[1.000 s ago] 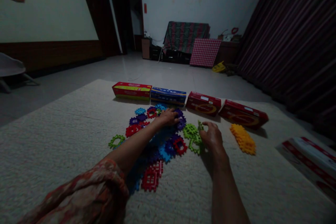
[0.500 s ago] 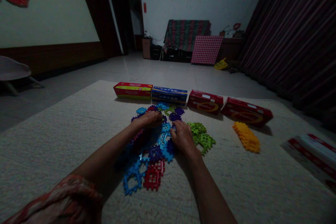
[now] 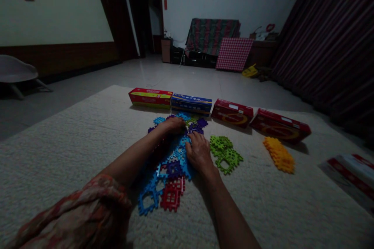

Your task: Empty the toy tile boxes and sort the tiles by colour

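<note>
A pile of notched plastic tiles in blue, purple, red and green lies on the pale mat (image 3: pixel 96 155). My left hand (image 3: pixel 174 124) is over the pile's far part, its fingers bent down and mostly hidden. On the pile's right side rests my right hand (image 3: pixel 199 149), fingers spread over blue tiles (image 3: pixel 182 155) and purple tiles (image 3: pixel 197 126). Nearer to me are red tiles (image 3: pixel 170 197) and a blue tile (image 3: pixel 148 201). Green tiles (image 3: pixel 226 153) form a separate group right of my right hand. Yellow tiles (image 3: pixel 279 155) are heaped farther right.
Beyond the pile stands a row of boxes: a red and yellow box (image 3: pixel 150 98), a blue box (image 3: pixel 191 105) and two dark red boxes (image 3: pixel 232 113), (image 3: pixel 280 126). A red and white package (image 3: pixel 353 171) lies at the right. A low chair (image 3: pixel 17 70) is at the left.
The view has shifted slightly. My left hand has moved a little right over the pile, and my right hand has moved slightly left, away from the green tiles.
</note>
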Demonstrator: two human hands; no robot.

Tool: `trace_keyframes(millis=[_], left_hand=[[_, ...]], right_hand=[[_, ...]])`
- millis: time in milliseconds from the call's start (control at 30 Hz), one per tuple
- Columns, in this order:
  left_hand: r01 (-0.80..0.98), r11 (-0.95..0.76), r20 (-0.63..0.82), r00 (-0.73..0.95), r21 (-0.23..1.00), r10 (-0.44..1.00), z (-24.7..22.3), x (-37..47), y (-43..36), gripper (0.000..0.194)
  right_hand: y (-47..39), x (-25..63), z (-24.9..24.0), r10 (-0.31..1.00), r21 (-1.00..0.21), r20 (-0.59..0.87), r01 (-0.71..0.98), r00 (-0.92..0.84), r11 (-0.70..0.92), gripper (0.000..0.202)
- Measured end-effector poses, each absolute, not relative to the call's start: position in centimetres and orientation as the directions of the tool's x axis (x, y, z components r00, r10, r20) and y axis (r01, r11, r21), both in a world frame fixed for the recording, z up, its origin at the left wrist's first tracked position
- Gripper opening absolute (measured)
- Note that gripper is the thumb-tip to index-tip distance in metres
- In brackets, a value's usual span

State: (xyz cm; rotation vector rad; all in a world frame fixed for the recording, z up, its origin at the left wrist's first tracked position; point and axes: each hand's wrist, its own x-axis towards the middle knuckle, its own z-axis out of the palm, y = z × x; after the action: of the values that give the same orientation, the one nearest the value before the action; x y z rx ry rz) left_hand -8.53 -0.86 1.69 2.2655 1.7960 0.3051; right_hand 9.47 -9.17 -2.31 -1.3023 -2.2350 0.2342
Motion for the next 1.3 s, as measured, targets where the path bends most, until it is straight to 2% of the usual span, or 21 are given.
trace_keyframes(millis=[167, 233, 333, 467, 533, 767, 867, 967, 1133, 1233, 1300], left_hand=[[0.952, -0.289, -0.16, 0.303, 0.105, 0.94, 1.7, -8.9, -1.2, 0.03], [0.952, -0.301, -0.172, 0.306, 0.055, 0.936, 1.7, -9.2, -1.3, 0.03], [0.948, -0.316, -0.152, 0.319, 0.048, 0.935, 1.9, -9.7, -1.4, 0.027], [0.937, -0.335, -0.057, 0.341, 0.096, 0.938, 2.7, -10.4, -2.0, 0.024], [0.941, -0.303, -0.053, 0.313, 0.148, 0.948, 3.3, -10.8, -2.5, 0.021], [0.845, -0.206, -0.111, 0.296, 0.493, 0.949, 4.5, -12.5, -4.3, 0.023], [0.801, -0.176, -0.102, 0.282, 0.572, 0.954, 4.6, -12.7, -4.8, 0.022], [0.794, -0.19, -0.069, 0.28, 0.578, 0.958, 4.4, -12.8, -4.8, 0.023], [0.842, -0.247, -0.08, 0.322, 0.479, 0.943, 3.7, -13.4, -3.9, 0.029], [0.855, -0.215, -0.002, 0.246, 0.472, 0.969, 3.6, -13.4, -3.2, 0.033], [0.838, -0.189, 0.079, 0.173, 0.511, 0.982, 3.7, -12.5, -2.9, 0.037]], right_hand=[[-9.5, 9.2, -3.4, 0.866, -0.375, 0.298, 0.786, -0.401, 0.492, 0.03], [-9.6, 9.2, -3.6, 0.86, -0.372, 0.299, 0.78, -0.413, 0.504, 0.027], [-9.6, 9.2, -3.4, 0.851, -0.366, 0.291, 0.771, -0.437, 0.521, 0.026], [-9.7, 9.3, -3.0, 0.859, -0.381, 0.271, 0.771, -0.435, 0.511, 0.026], [-9.8, 9.3, -2.8, 0.861, -0.389, 0.264, 0.768, -0.435, 0.508, 0.027], [-9.9, 9.2, -2.1, 0.864, -0.41, 0.236, 0.76, -0.445, 0.504, 0.028], [-10.0, 9.2, -2.0, 0.872, -0.416, 0.216, 0.767, -0.438, 0.488, 0.028], [-10.0, 9.3, -2.1, 0.868, -0.409, 0.222, 0.766, -0.444, 0.497, 0.028], [-9.7, 9.2, -2.6, 0.866, -0.452, 0.254, 0.738, -0.432, 0.501, 0.029], [-8.7, 9.3, -2.6, 0.852, -0.532, 0.365, 0.667, -0.375, 0.521, 0.03], [-7.7, 9.9, -2.0, 0.826, -0.576, 0.484, 0.606, -0.288, 0.549, 0.033]])
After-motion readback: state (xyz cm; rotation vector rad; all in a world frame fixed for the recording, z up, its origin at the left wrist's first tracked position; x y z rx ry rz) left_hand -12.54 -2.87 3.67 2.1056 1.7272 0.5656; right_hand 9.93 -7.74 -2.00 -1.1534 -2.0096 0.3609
